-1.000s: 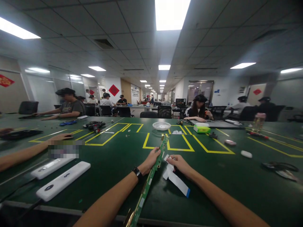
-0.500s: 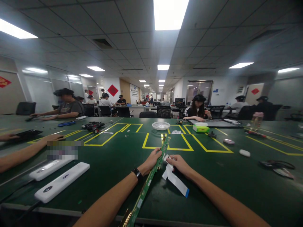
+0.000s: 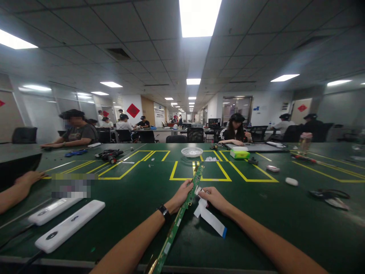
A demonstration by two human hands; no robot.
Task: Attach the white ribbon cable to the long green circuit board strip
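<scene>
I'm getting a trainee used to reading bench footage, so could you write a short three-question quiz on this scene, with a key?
1. Multiple choice: What does the left hand grip?
a) a bottle
b) a long green circuit board
c) a screwdriver

2. True or false: The white openwork basket stands between the two hands.

3. Fill in the colour: The flat white ribbon cable held in the right hand has a ____ tip at its loose end.

Key:
1. b
2. False; the white openwork basket stands beyond both hands.
3. blue
</scene>
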